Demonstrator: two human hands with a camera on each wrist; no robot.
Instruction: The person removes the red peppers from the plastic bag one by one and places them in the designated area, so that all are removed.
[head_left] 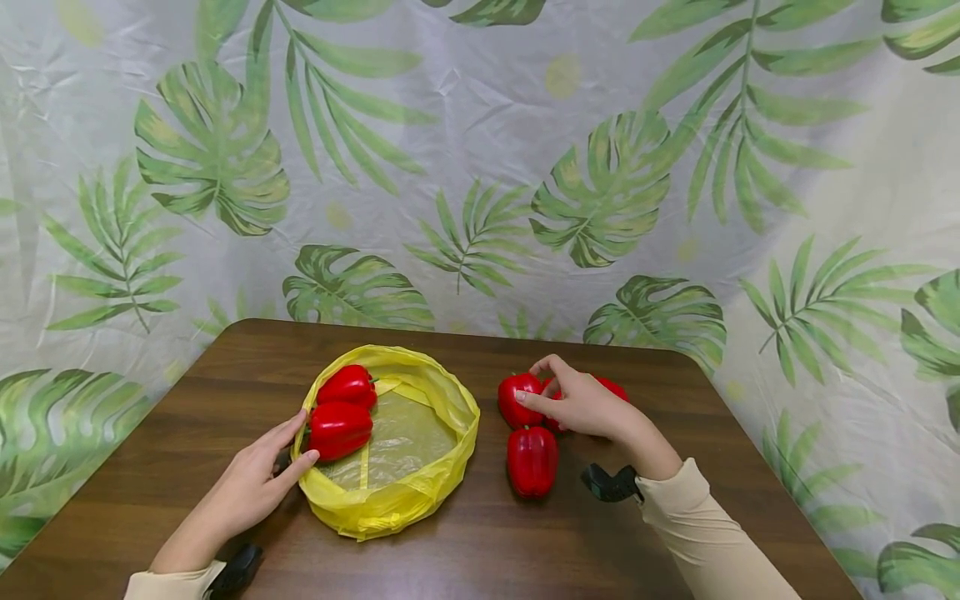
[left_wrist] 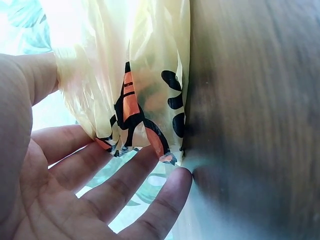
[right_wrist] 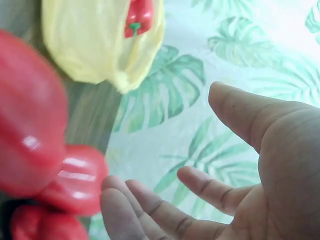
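Two red bell peppers, one behind [head_left: 347, 387] and one in front [head_left: 340, 431], lie in the left part of an open yellow plastic bag [head_left: 390, 517]. My left hand [head_left: 255, 479] rests against the bag's left side with fingers extended; the left wrist view shows them beside the printed bag wall [left_wrist: 132, 100]. On the right, my right hand [head_left: 581, 400] hovers over a red bell pepper [head_left: 517, 402], thumb and fingers spread. In the right wrist view its fingertips [right_wrist: 117, 205] are beside a pepper [right_wrist: 80, 180], and nothing shows between thumb and fingers.
Another red bell pepper [head_left: 532, 462] lies nearer the front edge. More red peppers, one of them at the back [head_left: 612, 387], are partly hidden by the right hand. Behind the brown wooden table [head_left: 525, 550] hangs a leaf-patterned cloth [head_left: 480, 167].
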